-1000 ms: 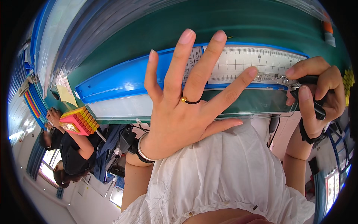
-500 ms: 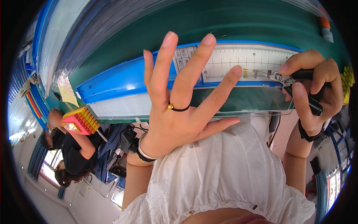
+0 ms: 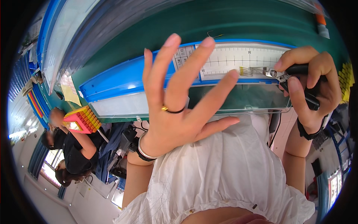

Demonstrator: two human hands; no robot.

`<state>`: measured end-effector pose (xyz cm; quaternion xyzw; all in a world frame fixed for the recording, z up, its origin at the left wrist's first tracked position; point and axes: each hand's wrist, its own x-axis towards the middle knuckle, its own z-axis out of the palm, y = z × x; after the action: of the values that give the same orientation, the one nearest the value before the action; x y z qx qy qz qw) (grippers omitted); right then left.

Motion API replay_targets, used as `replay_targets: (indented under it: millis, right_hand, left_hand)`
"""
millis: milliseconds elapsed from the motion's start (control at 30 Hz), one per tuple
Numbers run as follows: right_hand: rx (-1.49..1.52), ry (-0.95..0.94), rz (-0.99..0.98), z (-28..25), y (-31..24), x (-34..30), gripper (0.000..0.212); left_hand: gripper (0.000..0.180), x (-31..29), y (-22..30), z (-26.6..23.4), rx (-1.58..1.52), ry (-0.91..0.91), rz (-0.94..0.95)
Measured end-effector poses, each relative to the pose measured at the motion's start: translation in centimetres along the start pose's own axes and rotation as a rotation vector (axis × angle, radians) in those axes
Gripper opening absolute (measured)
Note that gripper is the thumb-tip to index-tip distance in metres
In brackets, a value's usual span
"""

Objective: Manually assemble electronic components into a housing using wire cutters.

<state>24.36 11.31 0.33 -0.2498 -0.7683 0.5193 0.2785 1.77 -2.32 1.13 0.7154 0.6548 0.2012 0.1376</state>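
Note:
My right hand grips small pliers with dark handles. The narrow jaws of the pliers reach left to a row of several thin wire pieces with yellow ends; whether the jaws clamp them, I cannot tell. Under these pieces lies a white card printed with a ruled scale, set in a long blue case. My left hand is spread over the middle of the case with nothing in it. Its index fingertip is just left of the yellow ends.
The case's clear lid lies along its near side on the green tabletop. A hooked thin wire rests beyond the case. At far left, a person sits near a pink and yellow blocky box. Yellow blocks stand at far right.
My right hand and the pliers have shifted slightly left, and the yellow-ended wires a little left with them. My left index fingertip has drawn slightly back toward me.

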Motion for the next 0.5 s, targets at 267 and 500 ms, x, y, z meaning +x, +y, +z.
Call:
replay_targets:
  millis: [267, 500]
  right_hand:
    - [0.098, 0.221, 0.058, -0.8, 0.1, -2.0, 0.026]
    - [0.216, 0.335, 0.086, -2.3, 0.7, -4.3, 0.028]
  left_hand:
    - [0.022, 1.5, 0.7, 0.3, 0.092, 0.18, -0.056]
    - [0.021, 3.5, 3.4, 0.7, -0.068, 0.252, 0.073]
